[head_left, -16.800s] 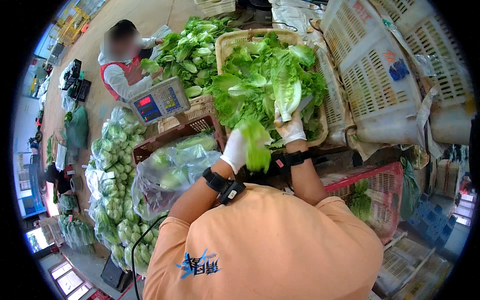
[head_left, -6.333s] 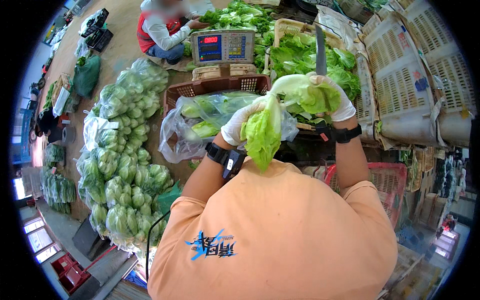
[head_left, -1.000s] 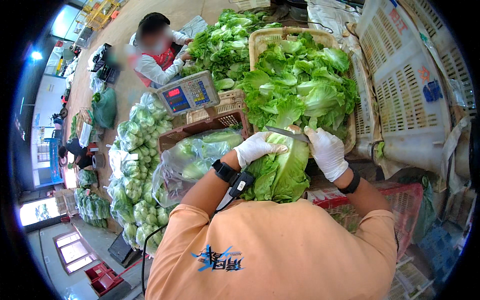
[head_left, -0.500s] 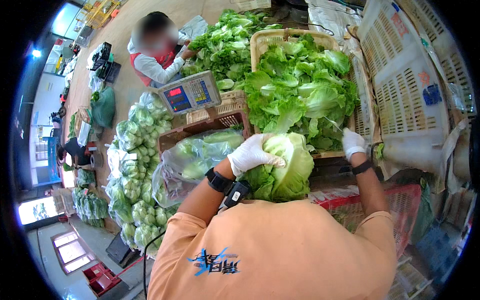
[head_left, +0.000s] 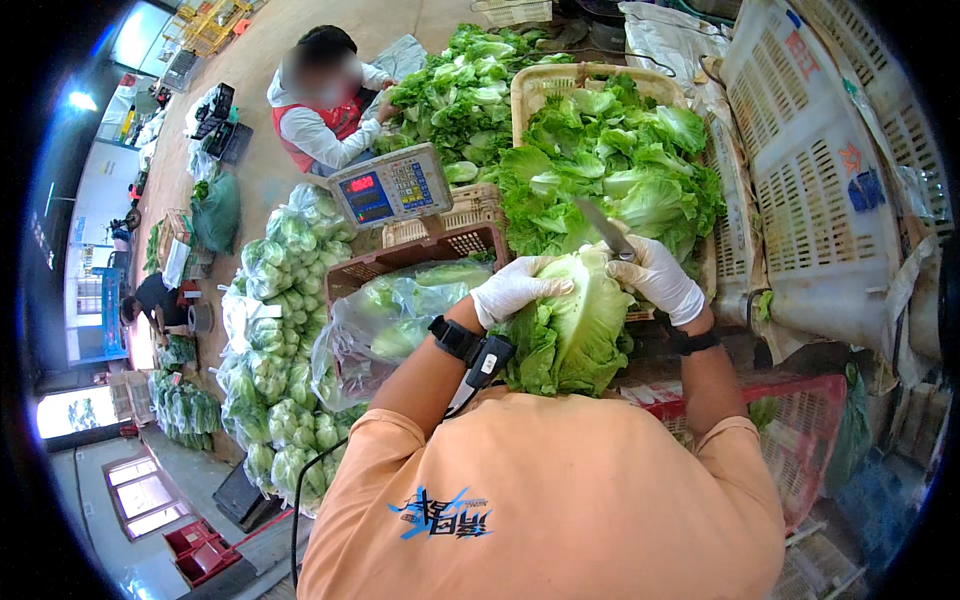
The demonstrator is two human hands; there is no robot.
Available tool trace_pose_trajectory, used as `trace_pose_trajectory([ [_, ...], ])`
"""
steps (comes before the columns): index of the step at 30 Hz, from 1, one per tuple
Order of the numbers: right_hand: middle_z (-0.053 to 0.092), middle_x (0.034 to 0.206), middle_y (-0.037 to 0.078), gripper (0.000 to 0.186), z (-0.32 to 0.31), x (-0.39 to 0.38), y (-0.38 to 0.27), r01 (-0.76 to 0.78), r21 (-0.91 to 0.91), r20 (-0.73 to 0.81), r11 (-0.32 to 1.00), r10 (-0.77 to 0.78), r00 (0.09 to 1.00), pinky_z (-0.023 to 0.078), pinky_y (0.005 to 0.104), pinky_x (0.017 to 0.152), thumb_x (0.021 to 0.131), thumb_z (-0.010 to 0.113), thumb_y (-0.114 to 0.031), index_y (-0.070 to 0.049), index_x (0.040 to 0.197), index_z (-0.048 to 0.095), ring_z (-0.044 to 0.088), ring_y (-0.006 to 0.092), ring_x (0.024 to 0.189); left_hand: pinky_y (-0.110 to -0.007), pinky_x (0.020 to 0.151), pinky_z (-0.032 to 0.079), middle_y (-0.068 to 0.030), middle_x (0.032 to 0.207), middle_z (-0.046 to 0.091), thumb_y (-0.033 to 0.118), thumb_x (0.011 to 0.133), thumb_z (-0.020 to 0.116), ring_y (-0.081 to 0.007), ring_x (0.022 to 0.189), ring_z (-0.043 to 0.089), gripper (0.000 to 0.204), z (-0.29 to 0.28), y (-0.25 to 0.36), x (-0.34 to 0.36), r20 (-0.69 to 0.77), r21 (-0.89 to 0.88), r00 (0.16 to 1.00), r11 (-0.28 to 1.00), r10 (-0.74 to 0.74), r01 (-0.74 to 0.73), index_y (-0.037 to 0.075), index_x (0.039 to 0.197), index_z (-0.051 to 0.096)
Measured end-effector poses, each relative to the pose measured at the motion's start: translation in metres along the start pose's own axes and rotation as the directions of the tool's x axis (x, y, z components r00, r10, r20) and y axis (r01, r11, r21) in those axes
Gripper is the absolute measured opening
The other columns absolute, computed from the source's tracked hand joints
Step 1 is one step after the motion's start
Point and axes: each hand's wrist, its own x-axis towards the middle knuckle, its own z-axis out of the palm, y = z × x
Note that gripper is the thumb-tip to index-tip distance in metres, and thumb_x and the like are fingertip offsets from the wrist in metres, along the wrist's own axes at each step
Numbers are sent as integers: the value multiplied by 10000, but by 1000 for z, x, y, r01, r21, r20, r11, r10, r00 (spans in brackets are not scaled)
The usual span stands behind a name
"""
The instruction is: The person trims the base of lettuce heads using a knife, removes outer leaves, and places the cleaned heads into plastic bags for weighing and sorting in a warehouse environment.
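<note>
A large green lettuce head (head_left: 570, 325) is held in front of my chest, stem end up. My left hand (head_left: 515, 288), in a white glove, grips its left side near the stem. My right hand (head_left: 658, 277), also gloved, holds a knife (head_left: 602, 227) whose blade points up and left over the stem end. Both wrists carry black bands. Right behind the hands stands a tan basket (head_left: 527, 88) piled with loose green lettuce (head_left: 610, 170).
A red crate (head_left: 400, 262) holding bagged lettuce (head_left: 400, 310) sits at left, with a digital scale (head_left: 393, 185) above it. Many bagged heads (head_left: 285, 330) pile on the floor. A person in red and white (head_left: 325, 110) crouches by another lettuce heap (head_left: 455, 90). White crates (head_left: 815, 170) stand at right, a red basket (head_left: 815, 440) below.
My right hand, which was off to the right by the basket edge, has come back to the lettuce stem holding the knife. My left hand still grips the same head.
</note>
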Motion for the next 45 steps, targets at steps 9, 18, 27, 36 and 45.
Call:
trace_pose_trajectory([
  [9,631,766,62,216,-17,23,-36,217,-561,177,799,-140,974,456,275,634,779,698,-186,-37,923,638,578,154,686,-244,856,428,-23,1053,610,271,818,675,-86,935,546,459,0,4,-11,-10,97,999,995,33,-32,-17,1152,550],
  [18,632,1025,138,414,-70,51,-66,-50,-948,-222,314,-541,811,474,348,761,819,630,-332,-41,1110,585,603,227,955,-243,820,455,-35,1024,622,266,843,649,-99,904,578,402,-14,-5,-21,-207,-145,975,983,81,-113,6,1136,556],
  [27,558,681,-27,284,59,-7,5,129,18,-621,991,-90,779,344,163,457,873,613,-274,-50,1047,606,446,28,516,-268,799,444,-58,1001,566,183,789,709,-131,890,537,468,-7,-7,-12,-717,-72,604,825,347,-561,23,1138,441],
  [36,584,1097,130,585,78,-3,58,19,993,1,113,-170,986,517,230,675,867,454,-570,-104,1220,468,560,103,675,-443,1025,295,-135,1170,520,140,588,792,-298,1128,495,626,39,10,-13,48,917,264,62,963,-394,80,1129,483],
  [45,465,1241,145,729,25,0,33,341,667,-442,662,-17,897,441,373,905,828,646,-251,-76,1391,217,505,229,1088,-409,1009,324,-148,1429,259,328,709,752,-283,1279,339,981,45,17,-26,-222,148,722,754,655,-640,143,1437,121],
])
